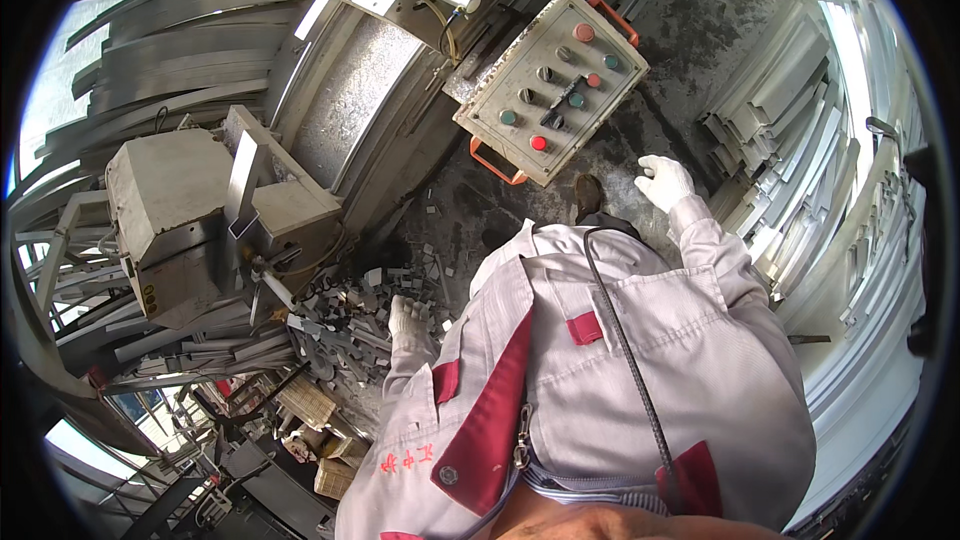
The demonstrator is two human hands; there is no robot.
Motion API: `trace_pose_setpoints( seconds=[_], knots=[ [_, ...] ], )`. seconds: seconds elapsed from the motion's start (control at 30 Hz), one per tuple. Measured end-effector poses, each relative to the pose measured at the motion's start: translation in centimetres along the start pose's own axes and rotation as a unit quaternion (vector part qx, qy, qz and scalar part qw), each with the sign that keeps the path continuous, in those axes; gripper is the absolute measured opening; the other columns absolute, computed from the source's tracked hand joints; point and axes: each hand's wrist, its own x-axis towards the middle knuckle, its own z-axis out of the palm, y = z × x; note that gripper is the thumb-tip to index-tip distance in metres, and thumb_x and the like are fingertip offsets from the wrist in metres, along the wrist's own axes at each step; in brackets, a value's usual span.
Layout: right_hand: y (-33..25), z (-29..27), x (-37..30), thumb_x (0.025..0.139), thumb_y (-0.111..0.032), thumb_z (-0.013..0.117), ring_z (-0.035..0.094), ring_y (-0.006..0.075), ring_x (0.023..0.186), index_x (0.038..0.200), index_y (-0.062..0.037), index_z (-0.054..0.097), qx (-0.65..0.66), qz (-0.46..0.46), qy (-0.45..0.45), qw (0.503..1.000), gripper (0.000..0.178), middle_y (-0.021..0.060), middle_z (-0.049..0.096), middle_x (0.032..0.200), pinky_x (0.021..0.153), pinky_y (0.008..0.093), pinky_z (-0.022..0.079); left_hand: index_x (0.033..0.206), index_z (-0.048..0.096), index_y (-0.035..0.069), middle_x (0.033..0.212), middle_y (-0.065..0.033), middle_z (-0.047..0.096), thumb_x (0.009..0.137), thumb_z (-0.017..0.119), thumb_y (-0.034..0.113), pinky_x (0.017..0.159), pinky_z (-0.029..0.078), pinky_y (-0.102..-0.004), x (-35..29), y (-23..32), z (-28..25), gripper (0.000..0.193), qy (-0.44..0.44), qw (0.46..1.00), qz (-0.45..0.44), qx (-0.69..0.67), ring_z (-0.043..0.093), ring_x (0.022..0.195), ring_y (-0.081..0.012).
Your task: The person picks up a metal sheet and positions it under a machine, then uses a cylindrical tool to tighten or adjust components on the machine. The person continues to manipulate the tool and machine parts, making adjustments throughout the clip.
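My right hand, in a white work glove, hangs beside my body near the lower right corner of the control box. Its fingers are apart, loosely bent, and nothing shows in them. The control box is a worn cream panel with red and green buttons, dark knobs and orange side handles; neither hand touches it. My left hand, also in a white glove, hangs low at my left side above scattered metal offcuts. Its fingers look slightly spread and hold nothing that I can see.
At the left stands a cutting machine with a beige housing and an upright metal profile. Long metal profiles are stacked behind it. More stacked profiles lie at the right. Cartons sit at the lower left.
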Motion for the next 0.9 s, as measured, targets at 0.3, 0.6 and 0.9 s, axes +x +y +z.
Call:
trace_pose_setpoints(
  seconds=[0.3, 0.6, 0.9],
  knots=[
    [-14.7, -6.7, 12.9, 0.098, -0.054, 0.071, 0.078, 0.0328, 0.116, 0.129, -0.021, 0.079, -0.002, -0.051, 0.105, 0.993, 0.046, 0.0101, 0.082, 0.12, 0.098, 0.0463, 0.061, 0.125, 0.073, 0.008, 0.096, -0.0027, 0.074, 0.103, 0.078, 0.038, 0.071, 0.057, -0.0352, 5.4, -18.3, -3.9, 0.038, -0.11, 0.866, 0.157, 0.461, 0.067, 0.079, -0.0149],
    [-19.9, -6.7, 16.3, 0.108, -0.057, 0.049, 0.074, 0.0391, 0.124, 0.127, -0.02, 0.08, -0.014, 0.038, 0.031, 0.999, 0.052, 0.0155, 0.079, 0.131, 0.106, 0.0538, 0.059, 0.13, 0.077, 0.005, 0.12, -0.0066, 0.081, 0.102, 0.079, 0.043, 0.095, 0.057, -0.0315, 1.7, -12.1, 1.0, 0.047, -0.048, 0.903, 0.076, 0.42, 0.073, 0.109, -0.0175],
    [-15.4, -5.8, 14.8, 0.095, -0.061, 0.068, 0.076, 0.039, 0.114, 0.111, -0.0155, 0.084, 0.064, 0.051, 0.074, 0.994, 0.052, 0.0147, 0.082, 0.119, 0.101, 0.0469, 0.06, 0.13, 0.077, 0.005, 0.12, -0.0081, 0.081, 0.102, 0.078, 0.046, 0.096, 0.057, -0.0328, 8.4, -11.7, 5.6, 0.049, -0.175, 0.89, 0.095, 0.411, 0.073, 0.109, -0.0183]
  ],
)
